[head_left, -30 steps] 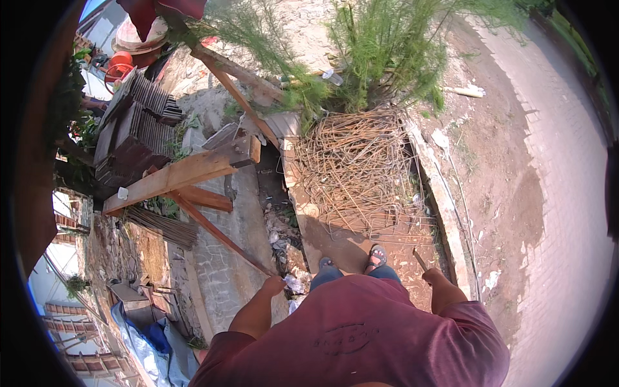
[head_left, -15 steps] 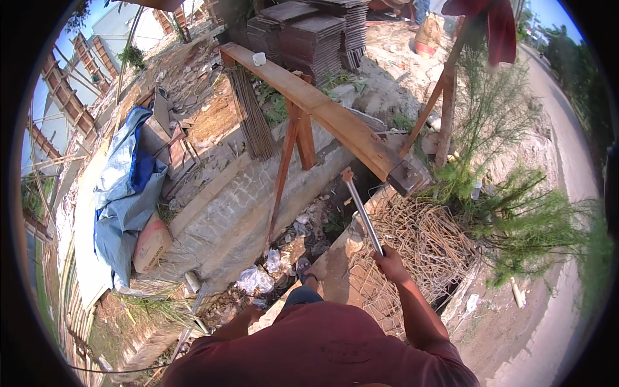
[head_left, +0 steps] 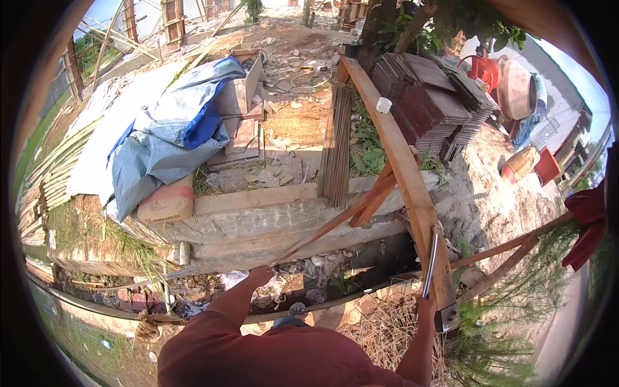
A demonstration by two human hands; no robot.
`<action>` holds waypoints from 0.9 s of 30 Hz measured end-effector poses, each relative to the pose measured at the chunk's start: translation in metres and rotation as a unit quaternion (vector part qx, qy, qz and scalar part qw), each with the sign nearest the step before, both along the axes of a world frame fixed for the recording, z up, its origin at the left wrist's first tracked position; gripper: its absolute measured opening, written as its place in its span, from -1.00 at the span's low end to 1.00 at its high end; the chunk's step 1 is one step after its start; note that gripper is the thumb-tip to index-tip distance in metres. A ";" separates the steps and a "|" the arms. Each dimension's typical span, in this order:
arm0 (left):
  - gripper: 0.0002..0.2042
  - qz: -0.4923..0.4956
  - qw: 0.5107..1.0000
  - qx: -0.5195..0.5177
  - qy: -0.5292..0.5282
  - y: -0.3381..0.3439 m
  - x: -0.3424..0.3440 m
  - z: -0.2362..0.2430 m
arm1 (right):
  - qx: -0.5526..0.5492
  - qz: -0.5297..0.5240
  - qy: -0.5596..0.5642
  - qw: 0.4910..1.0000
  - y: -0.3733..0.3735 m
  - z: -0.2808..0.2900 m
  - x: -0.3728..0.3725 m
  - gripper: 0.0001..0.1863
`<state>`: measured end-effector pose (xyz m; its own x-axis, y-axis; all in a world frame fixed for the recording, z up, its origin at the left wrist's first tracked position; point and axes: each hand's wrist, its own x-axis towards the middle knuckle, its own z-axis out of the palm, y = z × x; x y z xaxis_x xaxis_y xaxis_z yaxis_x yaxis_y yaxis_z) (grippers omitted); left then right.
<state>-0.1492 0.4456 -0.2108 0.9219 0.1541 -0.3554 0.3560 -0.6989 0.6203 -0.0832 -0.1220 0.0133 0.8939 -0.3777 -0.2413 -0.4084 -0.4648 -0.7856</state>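
My right hand is closed round the lower end of a long silver metal-handled tool. The tool stands nearly upright against the near end of a long wooden beam, and I cannot make out its head clearly. Below that hand lies a heap of bent, rusty steel rods. On the left, my left hand is held out with its fingers curled, near the low end of a slanting wooden brace. What it grips, if anything, is hidden. A white cup-like piece sits on the beam.
A ditch with litter runs along a low concrete wall. Beyond are a blue tarp, a filled sack, a bundle of thin rods, stacked roof tiles and a cement mixer. Feathery green branches crowd the right.
My view has swung left. My left hand has risen and reached out to the left. My right hand has brought the metal tool against the beam's end, more upright than before.
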 end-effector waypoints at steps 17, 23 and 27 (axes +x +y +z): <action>-0.69 -0.219 0.936 0.171 0.214 -0.013 -0.045 -0.032 | -0.304 0.188 -0.128 0.925 -0.033 0.026 0.187 -0.69; -0.62 -0.060 0.974 0.187 0.110 -0.034 -0.013 0.015 | -0.360 0.214 -0.138 0.898 0.008 0.047 0.239 -0.55; -0.62 0.102 0.988 0.054 0.100 -0.085 0.011 0.056 | -0.381 0.161 -0.063 0.908 0.032 0.038 0.236 -0.34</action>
<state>-0.1379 0.3608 -0.1547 0.7811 0.3756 -0.4988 0.6037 -0.6581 0.4499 0.1525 -0.0903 0.0515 0.9899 -0.1064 0.0934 -0.0842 -0.9727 -0.2163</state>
